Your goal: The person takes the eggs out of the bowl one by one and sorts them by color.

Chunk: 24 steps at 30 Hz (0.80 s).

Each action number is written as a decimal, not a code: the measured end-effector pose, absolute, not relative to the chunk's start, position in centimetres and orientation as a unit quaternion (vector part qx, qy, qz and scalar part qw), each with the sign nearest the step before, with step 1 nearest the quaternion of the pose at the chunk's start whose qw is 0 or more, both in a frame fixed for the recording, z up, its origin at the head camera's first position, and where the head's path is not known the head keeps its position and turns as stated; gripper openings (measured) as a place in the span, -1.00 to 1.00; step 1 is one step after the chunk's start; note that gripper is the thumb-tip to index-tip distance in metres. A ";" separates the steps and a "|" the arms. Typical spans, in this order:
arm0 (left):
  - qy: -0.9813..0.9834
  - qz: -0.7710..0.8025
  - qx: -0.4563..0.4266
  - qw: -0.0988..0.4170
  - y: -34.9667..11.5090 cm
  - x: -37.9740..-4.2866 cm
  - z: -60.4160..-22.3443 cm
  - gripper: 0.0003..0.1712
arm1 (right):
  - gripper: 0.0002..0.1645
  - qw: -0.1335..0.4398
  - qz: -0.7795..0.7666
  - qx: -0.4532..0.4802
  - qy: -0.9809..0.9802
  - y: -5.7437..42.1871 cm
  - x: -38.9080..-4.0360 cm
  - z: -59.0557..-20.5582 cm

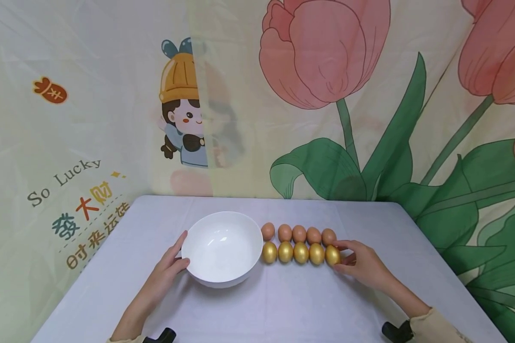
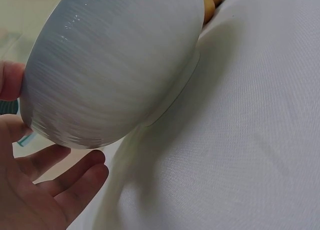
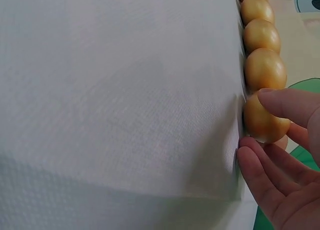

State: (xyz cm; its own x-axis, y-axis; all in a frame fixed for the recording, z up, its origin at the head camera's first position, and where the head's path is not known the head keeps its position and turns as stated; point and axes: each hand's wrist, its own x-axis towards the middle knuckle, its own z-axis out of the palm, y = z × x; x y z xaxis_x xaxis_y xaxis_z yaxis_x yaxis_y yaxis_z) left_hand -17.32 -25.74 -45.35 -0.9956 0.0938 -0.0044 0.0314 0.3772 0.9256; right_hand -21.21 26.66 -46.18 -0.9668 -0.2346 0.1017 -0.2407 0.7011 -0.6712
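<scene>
A white bowl [image 1: 222,247] stands left of two rows of eggs. My left hand [image 1: 168,269] holds its left rim, thumb toward the front; in the left wrist view, other fingers of that hand [image 2: 47,182] spread beside the bowl's outer wall [image 2: 120,64]. Several gold eggs [image 1: 301,253] form the near row, with several brown eggs [image 1: 299,233] lined up behind. At the right end, my right hand [image 1: 365,264] pinches the last gold egg [image 1: 332,256]. The right wrist view shows the thumb on this gold egg [image 3: 262,120] and fingers around its other side.
A white cloth covers the table [image 1: 283,305]. Behind it hangs a printed backdrop [image 1: 236,71] with tulips and a cartoon figure. Black straps with dark blocks [image 1: 396,331] sit near both wrists. The leftmost eggs stand close against the bowl's right side.
</scene>
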 end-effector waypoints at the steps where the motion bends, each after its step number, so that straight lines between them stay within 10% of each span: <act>1: 0.830 0.556 0.037 0.028 -25.8 -17.3 -45.4 -0.19 | -0.21 0.003 0.366 0.128 -0.922 26.6 -21.2 -46.2; 24: 0.896 0.439 0.069 -0.019 -27.4 -17.3 -43.5 -0.16 | -0.33 0.076 0.302 0.143 -0.940 29.1 -19.6 -41.8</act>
